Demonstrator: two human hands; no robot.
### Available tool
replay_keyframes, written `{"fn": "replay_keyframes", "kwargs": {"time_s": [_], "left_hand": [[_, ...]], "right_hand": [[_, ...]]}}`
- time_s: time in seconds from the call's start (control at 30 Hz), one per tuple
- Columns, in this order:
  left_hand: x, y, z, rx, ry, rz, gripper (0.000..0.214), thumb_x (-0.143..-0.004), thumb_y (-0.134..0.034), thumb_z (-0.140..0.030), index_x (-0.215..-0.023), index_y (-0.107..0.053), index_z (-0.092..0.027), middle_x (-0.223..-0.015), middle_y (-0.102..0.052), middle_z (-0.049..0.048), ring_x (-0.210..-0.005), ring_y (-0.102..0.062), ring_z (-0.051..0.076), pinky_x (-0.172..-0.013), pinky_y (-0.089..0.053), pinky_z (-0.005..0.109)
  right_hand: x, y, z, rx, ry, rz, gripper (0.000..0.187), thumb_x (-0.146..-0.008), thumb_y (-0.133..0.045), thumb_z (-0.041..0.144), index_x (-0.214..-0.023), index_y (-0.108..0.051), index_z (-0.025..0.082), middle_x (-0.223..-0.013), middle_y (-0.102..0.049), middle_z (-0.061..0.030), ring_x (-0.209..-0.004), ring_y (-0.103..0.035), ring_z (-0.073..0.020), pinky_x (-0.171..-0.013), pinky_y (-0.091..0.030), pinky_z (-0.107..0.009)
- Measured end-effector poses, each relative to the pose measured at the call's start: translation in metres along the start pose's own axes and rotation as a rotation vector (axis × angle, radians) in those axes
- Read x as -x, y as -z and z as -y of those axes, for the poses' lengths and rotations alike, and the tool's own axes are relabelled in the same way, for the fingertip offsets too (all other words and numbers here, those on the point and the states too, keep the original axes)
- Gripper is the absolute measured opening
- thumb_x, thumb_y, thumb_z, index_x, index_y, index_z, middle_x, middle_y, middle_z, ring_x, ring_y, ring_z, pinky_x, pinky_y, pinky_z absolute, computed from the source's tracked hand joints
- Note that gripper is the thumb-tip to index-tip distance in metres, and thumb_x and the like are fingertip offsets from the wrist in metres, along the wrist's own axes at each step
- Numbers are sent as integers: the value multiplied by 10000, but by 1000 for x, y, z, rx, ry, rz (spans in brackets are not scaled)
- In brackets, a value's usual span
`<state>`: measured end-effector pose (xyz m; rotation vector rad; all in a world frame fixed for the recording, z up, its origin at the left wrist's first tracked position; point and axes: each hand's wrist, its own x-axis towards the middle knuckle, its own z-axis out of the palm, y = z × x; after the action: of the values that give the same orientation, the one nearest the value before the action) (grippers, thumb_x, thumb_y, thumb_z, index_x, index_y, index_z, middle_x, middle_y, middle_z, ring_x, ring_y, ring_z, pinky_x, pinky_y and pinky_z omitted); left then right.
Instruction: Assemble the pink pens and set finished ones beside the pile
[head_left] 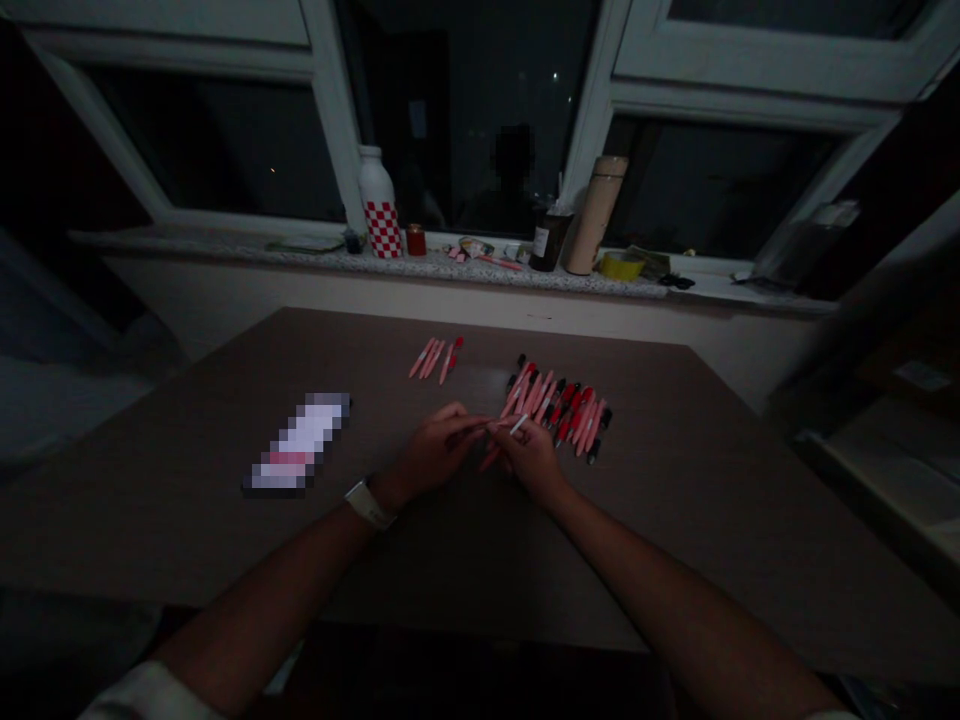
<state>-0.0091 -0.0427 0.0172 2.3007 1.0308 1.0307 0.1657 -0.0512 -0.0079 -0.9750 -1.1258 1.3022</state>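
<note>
My left hand [431, 455] and my right hand [531, 458] meet over the middle of the table, fingers closed. Between their fingertips is a slim pink pen [482, 424], gripped from both sides. A short white piece [518, 424] shows at my right fingers; I cannot tell whether it belongs to the pen. Just beyond my right hand lies a bunch of pink, red and black pens [559, 402], side by side and partly overlapping. Farther off to the left, a small group of pink pens [427, 358] lies near two red bits [454, 355].
A phone with a lit, blurred screen [300, 445] lies left on the brown table [600, 580]. Along the windowsill [442, 266] stand a checkered white bottle [381, 205], a red jar [415, 240], a dark bottle [550, 240], a beige flask [596, 215] and yellow tape [621, 265].
</note>
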Motion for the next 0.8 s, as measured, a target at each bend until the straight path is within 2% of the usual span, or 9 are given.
{"fn": "replay_keyframes", "kwargs": {"time_s": [0.3, 0.53, 0.8], "left_hand": [[-1, 0, 5, 15, -38, -28, 210, -973, -538, -296, -1035, -703, -181, -936, -620, 51, -837, -585, 158, -750, -461, 270], [-2, 2, 1, 4, -19, -18, 229, -982, -502, -323, -1018, -672, -175, -974, -623, 65, -872, -585, 174, -795, -467, 293], [-4, 1, 4, -10, -11, -68, 252, -983, -501, -348, -1000, -683, -175, -951, -630, 64, -856, -591, 172, -768, -462, 286]], "right_hand": [[1, 4, -3, 83, 51, 40, 398, -731, -732, 562, -774, -659, 173, -559, -617, 26, -347, -425, -67, -327, -283, -191], [3, 3, -1, 152, 33, 97, 448, -761, -682, 616, -794, -673, 169, -543, -606, 24, -345, -410, -70, -335, -279, -200], [1, 4, -3, 105, 67, 27, 437, -793, -657, 612, -831, -653, 177, -488, -541, 59, -342, -380, -70, -342, -263, -194]]}}
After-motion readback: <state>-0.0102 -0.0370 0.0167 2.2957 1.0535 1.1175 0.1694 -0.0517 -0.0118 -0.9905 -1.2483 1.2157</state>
